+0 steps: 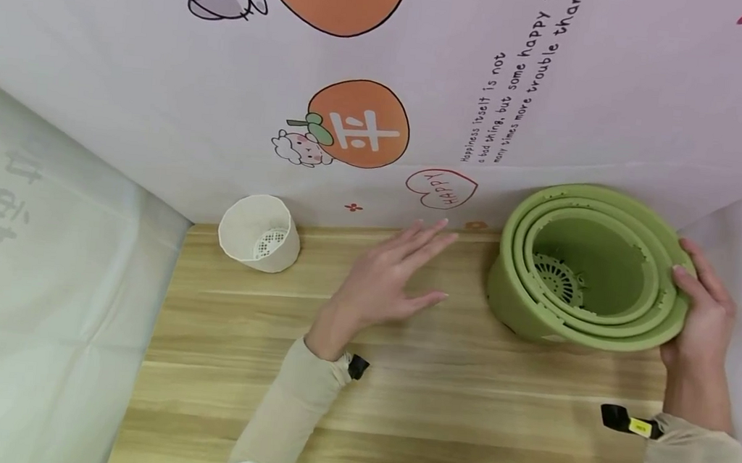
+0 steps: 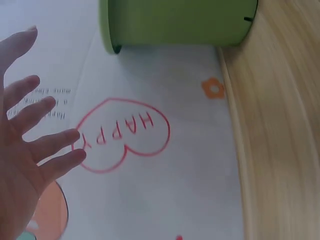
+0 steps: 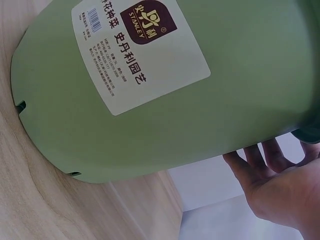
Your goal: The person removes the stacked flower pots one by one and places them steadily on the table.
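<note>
Several green plastic flower pots (image 1: 512, 308) sit nested inside one another at the right of the table, with slots in the innermost base. My right hand (image 1: 704, 319) grips the stack by its right rim, thumb over the edge and fingers against the outside. The right wrist view shows a white label (image 3: 145, 60) on the outer pot, and its lower edge lies at the wood surface. My left hand (image 1: 380, 279) is held over the table left of the stack, fingers spread and holding nothing. In the left wrist view, the green pot's side (image 2: 180, 22) is beyond its fingers.
A small white pot (image 1: 237, 228) with a perforated base stands at the back left of the wooden table (image 1: 234, 395). A white printed sheet (image 1: 191, 101) rises along the back edge, and pale sheets hang at both sides.
</note>
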`<state>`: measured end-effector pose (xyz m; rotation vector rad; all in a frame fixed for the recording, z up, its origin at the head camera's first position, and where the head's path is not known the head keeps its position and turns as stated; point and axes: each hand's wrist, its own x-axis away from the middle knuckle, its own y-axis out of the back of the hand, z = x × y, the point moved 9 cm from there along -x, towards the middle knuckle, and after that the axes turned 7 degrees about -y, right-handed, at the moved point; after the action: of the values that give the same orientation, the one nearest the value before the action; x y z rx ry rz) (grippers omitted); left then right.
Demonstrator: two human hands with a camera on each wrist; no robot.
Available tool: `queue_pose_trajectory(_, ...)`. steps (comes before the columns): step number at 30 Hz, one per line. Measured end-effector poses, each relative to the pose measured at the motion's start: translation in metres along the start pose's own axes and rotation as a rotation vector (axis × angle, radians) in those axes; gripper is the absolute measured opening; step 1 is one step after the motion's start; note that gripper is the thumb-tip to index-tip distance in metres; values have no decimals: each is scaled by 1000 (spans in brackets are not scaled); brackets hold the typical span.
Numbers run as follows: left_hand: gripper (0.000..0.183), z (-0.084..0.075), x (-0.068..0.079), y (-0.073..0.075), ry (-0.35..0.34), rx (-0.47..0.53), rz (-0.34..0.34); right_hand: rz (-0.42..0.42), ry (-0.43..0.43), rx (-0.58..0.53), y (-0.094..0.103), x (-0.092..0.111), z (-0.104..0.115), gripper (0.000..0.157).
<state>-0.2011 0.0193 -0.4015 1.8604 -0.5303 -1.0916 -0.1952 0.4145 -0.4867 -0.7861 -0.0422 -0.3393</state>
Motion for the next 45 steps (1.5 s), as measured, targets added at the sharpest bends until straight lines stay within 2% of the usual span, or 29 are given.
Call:
queue_pose_trajectory(9, 85, -12, -17, -10, -58, -22, 71, -3, -3, -15, -4, -1, -2, 42)
queue_pose_trajectory(16, 89, -22, -32, -29, -85, -36, 171, -2, -7, -26, -3, 0, -2, 43)
queue_pose_trajectory(23, 87, -31, -44, -51, -65, -59, 293, -14, -10, -17, -1, 1, -4, 42)
queue_pose_trajectory(30, 83, -40, -54, -66, -64, -46, 359, -33, -19, -32, 1, 1, -4, 43)
queue_pose_trajectory(38, 74, -48, -62, -83, -21, -100, 489, -22, -17, -13, 3, 1, -3, 43)
queue_pose_trajectory(45, 67, -52, -68, -98, 7, -89, 569, -19, -20, -35, 1, 0, -2, 43)
